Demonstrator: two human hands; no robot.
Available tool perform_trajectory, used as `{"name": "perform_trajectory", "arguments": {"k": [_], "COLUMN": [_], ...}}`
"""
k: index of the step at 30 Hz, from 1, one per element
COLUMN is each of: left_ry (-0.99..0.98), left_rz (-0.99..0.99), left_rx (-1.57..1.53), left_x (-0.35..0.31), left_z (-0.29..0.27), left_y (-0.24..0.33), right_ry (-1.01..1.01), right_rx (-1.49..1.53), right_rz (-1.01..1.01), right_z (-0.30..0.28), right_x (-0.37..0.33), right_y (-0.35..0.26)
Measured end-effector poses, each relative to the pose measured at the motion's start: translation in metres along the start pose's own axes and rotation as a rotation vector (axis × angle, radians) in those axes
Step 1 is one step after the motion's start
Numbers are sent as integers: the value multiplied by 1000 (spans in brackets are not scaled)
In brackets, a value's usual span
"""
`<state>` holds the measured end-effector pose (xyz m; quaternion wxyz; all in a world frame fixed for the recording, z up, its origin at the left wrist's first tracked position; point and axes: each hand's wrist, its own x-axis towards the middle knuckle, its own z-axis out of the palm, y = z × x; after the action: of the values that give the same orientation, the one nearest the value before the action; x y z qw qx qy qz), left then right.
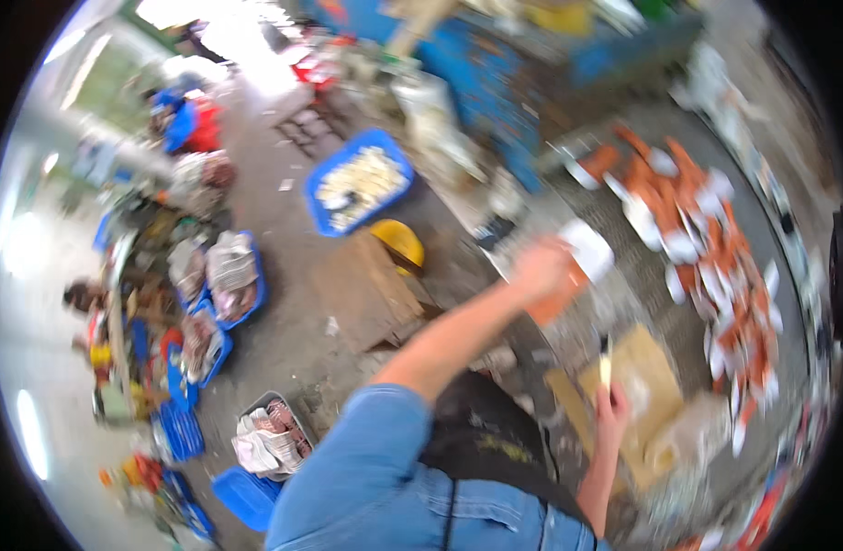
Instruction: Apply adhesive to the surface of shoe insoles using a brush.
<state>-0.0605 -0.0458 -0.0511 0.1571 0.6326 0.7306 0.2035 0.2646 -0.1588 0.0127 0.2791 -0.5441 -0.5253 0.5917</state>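
Note:
My left arm reaches out over the worktable [586, 207]. The left hand [545, 266] is closed on a flat orange-and-white piece [591, 252], its white end sticking out past the fingers and its orange part showing below; motion blurs its details. Nearer to me, my right hand [612, 404] grips a small brush [606, 369] with a pale handle and a dark tip pointing away from me. Under that hand lies a brown cardboard sheet [655, 358] with a whitish smear. A long pile of similar orange-and-white pieces [697, 211] spreads along the table's right side.
A crumpled clear plastic bag [692, 432] lies by the cardboard. On the floor to the left stand a cardboard box [357, 289], a yellow round object [400, 243] and a blue tub [313, 197] of pale pieces. Farther left are blue baskets [258, 298] with bundled goods.

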Motion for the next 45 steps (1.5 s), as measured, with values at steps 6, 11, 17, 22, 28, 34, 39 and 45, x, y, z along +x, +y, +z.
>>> {"name": "perform_trajectory", "arguments": {"k": [6, 11, 17, 22, 28, 34, 39, 45], "left_ry": [5, -120, -7, -316, -466, -758, -855, -823], "left_rz": [186, 258, 241, 228, 211, -232, -305, -278], "left_rx": [122, 367, 87, -130, -633, -970, -997, -1009], "left_x": [97, 120, 133, 115, 54, -26, -46, -60], "left_z": [39, 43, 14, -76, -92, -52, -27, -3], "left_y": [72, 65, 73, 78, 58, 77, 128, 160], "right_ry": [94, 263, 360, 339, 458, 847, 1228, 1171], "right_rx": [89, 132, -26, 40, 145, -77, -514, -786], "right_rz": [64, 193, 240, 54, 50, 55, 271, 368], "right_z": [-4, -19, -4, -27, -23, -72, -124, -158], "right_x": [-25, -32, -34, -15, -65, -99, -157, -140], "right_y": [10, 56, 7, 80, 34, 36, 56, 61]}}
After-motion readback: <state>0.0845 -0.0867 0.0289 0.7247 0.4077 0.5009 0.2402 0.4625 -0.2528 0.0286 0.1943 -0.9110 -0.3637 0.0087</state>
